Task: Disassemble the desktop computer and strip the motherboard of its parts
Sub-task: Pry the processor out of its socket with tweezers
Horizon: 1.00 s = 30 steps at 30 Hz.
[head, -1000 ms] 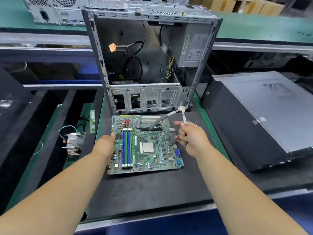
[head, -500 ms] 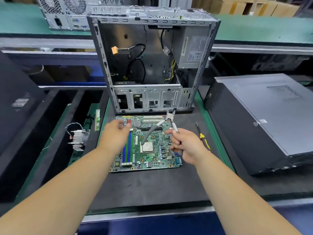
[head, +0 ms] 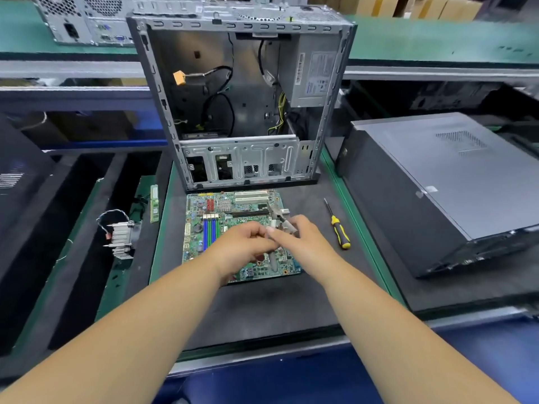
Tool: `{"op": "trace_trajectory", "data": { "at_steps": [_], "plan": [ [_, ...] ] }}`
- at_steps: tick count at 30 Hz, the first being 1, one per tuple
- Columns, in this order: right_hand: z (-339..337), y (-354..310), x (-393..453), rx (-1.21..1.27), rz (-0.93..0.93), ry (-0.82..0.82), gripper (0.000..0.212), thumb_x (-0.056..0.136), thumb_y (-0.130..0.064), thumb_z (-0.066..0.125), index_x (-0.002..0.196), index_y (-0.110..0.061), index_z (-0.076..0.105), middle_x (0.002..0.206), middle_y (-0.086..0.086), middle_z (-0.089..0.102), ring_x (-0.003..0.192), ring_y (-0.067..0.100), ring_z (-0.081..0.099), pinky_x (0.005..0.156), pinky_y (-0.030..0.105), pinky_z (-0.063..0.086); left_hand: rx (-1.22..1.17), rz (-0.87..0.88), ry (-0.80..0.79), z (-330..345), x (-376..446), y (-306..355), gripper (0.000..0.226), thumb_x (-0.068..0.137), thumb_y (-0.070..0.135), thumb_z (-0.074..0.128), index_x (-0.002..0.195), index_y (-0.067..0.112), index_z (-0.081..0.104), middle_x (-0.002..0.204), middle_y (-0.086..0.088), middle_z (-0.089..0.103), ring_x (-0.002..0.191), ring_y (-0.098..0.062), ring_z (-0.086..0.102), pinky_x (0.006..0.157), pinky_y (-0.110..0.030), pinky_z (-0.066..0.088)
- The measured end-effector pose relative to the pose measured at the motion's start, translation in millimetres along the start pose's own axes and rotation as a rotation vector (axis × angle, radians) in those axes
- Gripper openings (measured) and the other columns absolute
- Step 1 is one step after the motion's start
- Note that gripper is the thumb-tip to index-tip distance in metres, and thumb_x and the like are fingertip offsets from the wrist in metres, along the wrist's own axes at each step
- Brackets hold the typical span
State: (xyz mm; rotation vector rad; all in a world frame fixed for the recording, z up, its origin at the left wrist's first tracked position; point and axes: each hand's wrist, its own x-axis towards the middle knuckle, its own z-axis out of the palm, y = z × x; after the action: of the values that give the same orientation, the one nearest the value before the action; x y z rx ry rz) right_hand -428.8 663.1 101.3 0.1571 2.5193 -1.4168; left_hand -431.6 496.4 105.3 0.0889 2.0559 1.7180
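The left hand [head: 245, 243], half a second ago at the motherboard's [head: 201, 228] far left corner, is now being brought to the pliers [head: 280, 220] over the board's centre; a two-handed regrip is judged likely. Right hand [head: 303, 240] fingers are being curled round the handles. Left fingers are being bent toward them; contact cannot be told. The motherboard is lying just before the open case [head: 242, 91].

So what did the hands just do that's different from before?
The left hand left the motherboard's left edge and moved right to meet the right hand over the board; both now hold the pliers. The board, open computer case, screwdriver and heatsink stayed put.
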Motion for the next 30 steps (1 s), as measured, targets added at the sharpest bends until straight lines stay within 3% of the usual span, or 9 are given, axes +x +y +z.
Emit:
{"op": "trace_trajectory", "data": {
  "at_steps": [4, 9, 12, 14, 16, 19, 21, 27, 30],
  "plan": [
    [-1.4, 3.9, -6.7, 0.134, 0.085, -0.118, 0.069, 0.076, -0.063, 0.070, 0.127, -0.025, 0.047, 0.125, 0.003, 0.053, 0.110, 0.013, 0.054, 0.078, 0.027, 0.042, 0.056, 0.068, -0.160, -10.5, 0.7, -9.0, 0.013, 0.074, 0.028, 0.064, 0.084, 0.022, 0.061, 0.073, 0.009, 0.055, 0.071, -0.008, 0.051, 0.068, -0.023, 0.041],
    [2.7, 4.1, -5.5, -0.063, 0.102, -0.109, 0.082, 0.063, -0.061, 0.072, 0.130, -0.022, 0.046, 0.114, 0.000, 0.050, 0.090, 0.012, 0.053, 0.069, 0.028, 0.039, 0.192, 0.060, -0.290, -33.1, 6.3, -18.6, 0.034, 0.065, 0.020, 0.046, 0.086, 0.034, 0.068, 0.085, 0.013, 0.064, 0.075, -0.003, 0.053, 0.066, -0.022, 0.040],
    [8.0, 5.9, -5.8, -0.313, 0.103, -0.081, 0.077, 0.057, -0.063, 0.066, 0.121, -0.026, 0.046, 0.112, -0.003, 0.052, 0.087, 0.015, 0.055, 0.067, 0.032, 0.043, 0.280, 0.128, -0.145, -46.5, 11.8, -31.7, 0.032, 0.073, 0.012, 0.047, 0.091, 0.033, 0.064, 0.091, 0.007, 0.064, 0.075, -0.003, 0.056, 0.066, -0.018, 0.044],
    [11.5, 7.4, -7.6, -0.564, 0.081, -0.060, 0.065, 0.061, -0.060, 0.062, 0.114, -0.027, 0.044, 0.112, -0.005, 0.051, 0.088, 0.017, 0.053, 0.060, 0.030, 0.039, 0.513, 0.226, 0.107, -55.2, 20.7, -40.9, 0.029, 0.075, 0.007, 0.055, 0.093, 0.030, 0.057, 0.096, 0.006, 0.057, 0.080, -0.005, 0.054, 0.072, -0.023, 0.046],
    [14.9, 8.3, -9.2, -0.801, 0.026, -0.064, 0.064, 0.064, -0.058, 0.060, 0.115, -0.023, 0.045, 0.112, -0.002, 0.050, 0.093, 0.020, 0.051, 0.065, 0.033, 0.041, 0.740, 0.267, 0.228, -63.1, 30.8, -49.1, 0.035, 0.073, 0.015, 0.064, 0.103, 0.027, 0.052, 0.104, 0.006, 0.052, 0.095, -0.012, 0.050, 0.084, -0.029, 0.043],
    [18.5, 6.4, -10.7, -0.978, -0.002, -0.080, 0.069, 0.064, -0.060, 0.057, 0.119, -0.020, 0.049, 0.112, 0.001, 0.052, 0.097, 0.025, 0.053, 0.078, 0.038, 0.047, 1.035, 0.247, 0.151, -66.1, 46.4, -61.7, 0.069, 0.069, 0.041, 0.071, 0.129, 0.022, 0.044, 0.125, -0.001, 0.046, 0.117, -0.022, 0.041, 0.099, -0.036, 0.035],
    [20.8, 3.7, -10.7, -1.016, -0.017, -0.070, 0.069, 0.065, -0.060, 0.057, 0.120, -0.019, 0.050, 0.111, 0.001, 0.052, 0.097, 0.025, 0.052, 0.078, 0.038, 0.045, 1.144, 0.276, 0.103, -63.9, 55.6, -67.7, 0.083, 0.068, 0.054, 0.070, 0.137, 0.021, 0.039, 0.131, -0.003, 0.044, 0.121, -0.025, 0.039, 0.102, -0.039, 0.033],
    [19.6, -1.1, -8.5, -1.066, -0.105, -0.054, 0.060, 0.068, -0.057, 0.060, 0.114, -0.020, 0.055, 0.099, -0.003, 0.050, 0.092, 0.023, 0.051, 0.071, 0.034, 0.038, 1.090, 0.271, 0.099, -67.1, 70.6, -64.9, 0.055, 0.063, 0.061, 0.074, 0.110, 0.040, 0.057, 0.113, 0.007, 0.051, 0.110, -0.020, 0.046, 0.092, -0.039, 0.034],
    [15.0, -2.0, -9.0, -1.031, -0.119, -0.056, 0.055, 0.068, -0.054, 0.062, 0.113, -0.021, 0.059, 0.098, -0.004, 0.054, 0.091, 0.022, 0.053, 0.072, 0.032, 0.044, 0.996, 0.261, 0.069, -69.1, 72.3, -64.4, 0.049, 0.062, 0.058, 0.077, 0.105, 0.041, 0.060, 0.107, 0.009, 0.052, 0.107, -0.019, 0.048, 0.091, -0.038, 0.035]
  ]
}}
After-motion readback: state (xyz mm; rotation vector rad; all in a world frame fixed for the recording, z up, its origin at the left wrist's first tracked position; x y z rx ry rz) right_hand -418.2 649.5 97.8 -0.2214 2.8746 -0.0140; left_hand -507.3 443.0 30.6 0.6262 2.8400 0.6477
